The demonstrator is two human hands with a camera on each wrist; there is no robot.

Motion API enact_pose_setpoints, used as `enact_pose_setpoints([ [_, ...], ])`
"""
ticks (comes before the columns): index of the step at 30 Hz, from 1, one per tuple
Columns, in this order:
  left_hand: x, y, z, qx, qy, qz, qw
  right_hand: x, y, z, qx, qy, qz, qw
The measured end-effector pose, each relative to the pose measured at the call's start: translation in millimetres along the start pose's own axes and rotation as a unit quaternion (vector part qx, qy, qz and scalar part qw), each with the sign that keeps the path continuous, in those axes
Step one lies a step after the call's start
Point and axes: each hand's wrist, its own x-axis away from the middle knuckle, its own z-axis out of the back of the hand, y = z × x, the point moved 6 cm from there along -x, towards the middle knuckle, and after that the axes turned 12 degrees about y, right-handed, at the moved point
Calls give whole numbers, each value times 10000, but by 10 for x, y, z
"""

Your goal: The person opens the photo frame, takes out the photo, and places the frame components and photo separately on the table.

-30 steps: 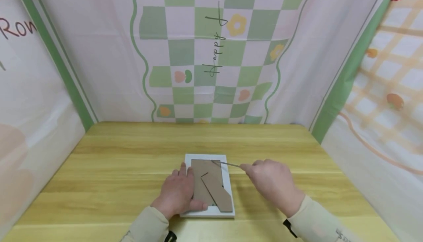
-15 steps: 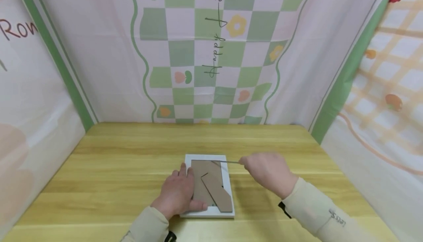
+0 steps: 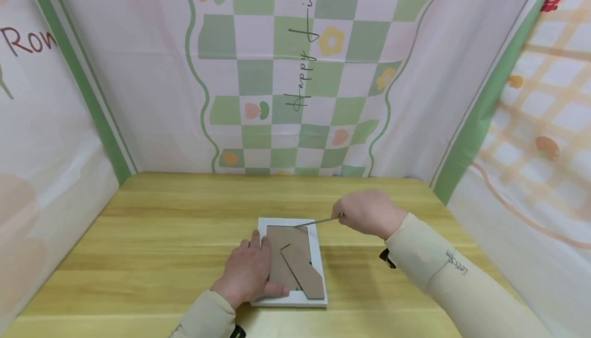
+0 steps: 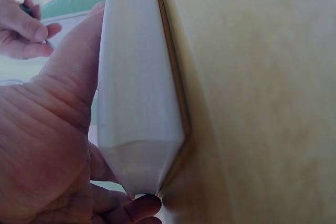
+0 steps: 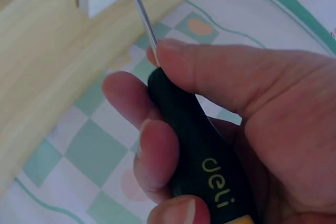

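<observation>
A white picture frame (image 3: pixel 318 256) lies back up on the table, its brown backing (image 3: pixel 288 240) and slanted stand flap (image 3: pixel 309 281) showing. The left hand (image 3: pixel 247 269) rests along the frame's left side, thumb over the lower edge of the backing; in the left wrist view that hand (image 4: pixel 47 124) lies against the white frame side (image 4: pixel 136 66). In the right hand (image 3: pixel 369 212) is a screwdriver (image 3: pixel 318 221), its tip at the top edge of the backing. The right wrist view shows thumb and fingers (image 5: pixel 157 150) curled round its dark green handle (image 5: pixel 194 129).
The wooden table (image 3: pixel 184 199) extends round the frame on all sides. Behind it hangs a green and white checked cloth (image 3: pixel 286 133), with more printed cloth on the left (image 3: pixel 55 148) and right (image 3: pixel 531 174).
The right hand has moved up and slightly left, so the screwdriver's shaft now slopes upward from its tip toward the hand. The left hand and the picture frame have stayed in place.
</observation>
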Motion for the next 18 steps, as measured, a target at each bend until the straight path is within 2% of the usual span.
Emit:
enact_pose_setpoints([
  [5, 0, -5, -2, 20, -34, 31, 10000, -147, 87, 42, -357, -390, 107, 9985],
  [9, -4, -7, -8, -27, -20, 18, 10000, -259, 161, 46, -416, -790, 93, 9960],
  [14, -10, -10, -15, -108, 8, -12, 9999, -388, 228, 35, -577, -1380, -107, 9887],
  [18, -13, -11, -16, -140, 24, -42, 9999, -462, 268, 39, -1065, -1751, -451, 9777],
])
